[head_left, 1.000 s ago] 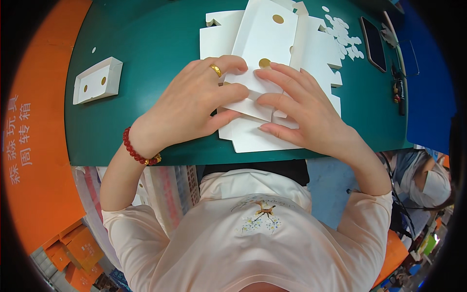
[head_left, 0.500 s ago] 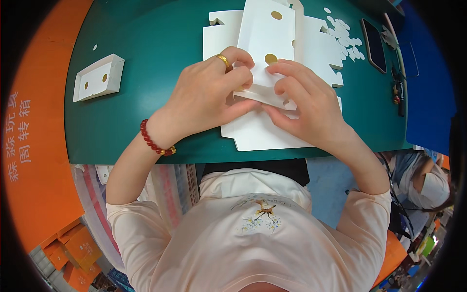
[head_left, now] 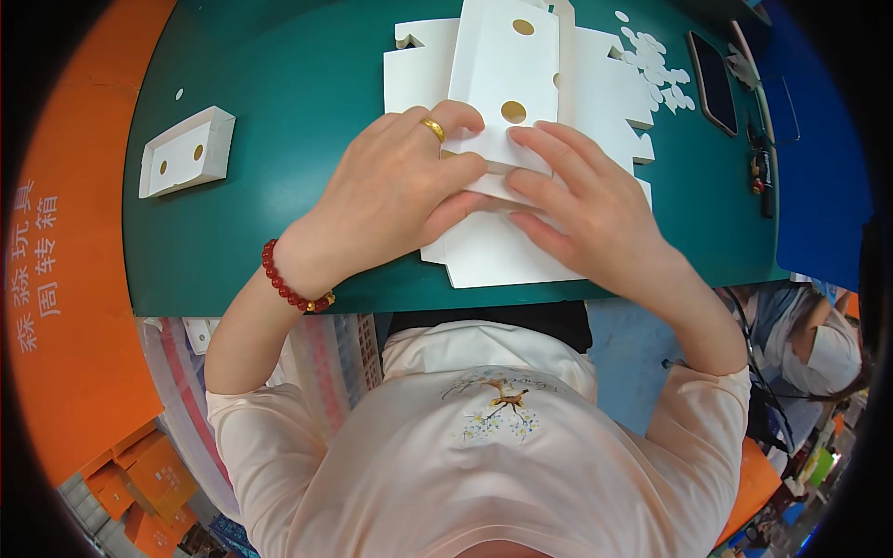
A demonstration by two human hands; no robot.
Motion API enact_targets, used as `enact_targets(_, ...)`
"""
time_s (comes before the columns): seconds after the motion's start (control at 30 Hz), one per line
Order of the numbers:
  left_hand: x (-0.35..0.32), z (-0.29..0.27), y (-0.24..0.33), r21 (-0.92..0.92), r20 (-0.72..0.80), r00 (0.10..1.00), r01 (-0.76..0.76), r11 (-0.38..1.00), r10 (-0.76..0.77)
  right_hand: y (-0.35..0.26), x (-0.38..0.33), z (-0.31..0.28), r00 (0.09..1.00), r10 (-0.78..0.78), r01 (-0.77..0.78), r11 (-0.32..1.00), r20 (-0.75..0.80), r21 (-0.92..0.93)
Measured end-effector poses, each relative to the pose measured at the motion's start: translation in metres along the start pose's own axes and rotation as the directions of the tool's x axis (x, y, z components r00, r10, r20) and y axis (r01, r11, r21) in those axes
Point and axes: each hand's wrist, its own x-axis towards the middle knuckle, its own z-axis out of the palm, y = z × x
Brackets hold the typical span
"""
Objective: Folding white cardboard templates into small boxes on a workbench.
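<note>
A partly folded white cardboard box (head_left: 493,70) with round holes lies in front of me at the top of the view, its near end between my hands. My left hand (head_left: 386,181) grips the left of that end, with bent fingers over the panel and thumb on the near edge. My right hand (head_left: 591,200) grips the right of it, fingertips on the panel and the folded flap, thumb lower down. The fingers partly hide the flap. Flat white cardboard blanks (head_left: 507,256) with notched edges lie beneath the box.
A folded white box (head_left: 191,158) with two holes stands on the green table (head_left: 279,121) at left. White paper discs (head_left: 656,70) lie scattered at the far right, beside a dark phone (head_left: 713,84). A person (head_left: 814,339) is partly visible at the right.
My right fingers have shifted down onto the flap at the near end. That flap now stands folded closer to the panel. My left hand has barely moved.
</note>
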Motion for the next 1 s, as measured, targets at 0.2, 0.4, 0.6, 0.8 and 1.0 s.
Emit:
enact_targets(0.2,0.01,0.008,-0.007,-0.15,-0.048,0.989,0.128,0.98,-0.136,0.03,-0.004,-0.012,0.99,0.047,-0.091,0.937,0.134,0.338)
enact_targets(0.4,0.021,0.025,-0.019,0.125,-0.196,0.981,0.039,0.991,-0.013,0.041,0.002,-0.011,0.993,-0.039,-0.003,0.929,0.108,0.369)
enact_targets(0.6,0.02,0.034,-0.017,0.169,-0.218,0.973,0.117,0.979,-0.078,0.044,0.0,-0.004,0.992,-0.124,0.112,0.939,0.016,0.326)
enact_targets(0.8,0.022,0.004,-0.01,-0.248,-0.101,0.982,0.13,0.96,-0.159,0.029,0.006,-0.002,0.992,0.124,-0.123,0.927,0.019,0.354)
enact_targets(1.0,0.006,-0.007,-0.018,-0.544,0.112,0.948,0.309,0.78,-0.298,0.028,0.012,-0.01,0.999,0.049,-0.054,0.951,0.023,0.306)
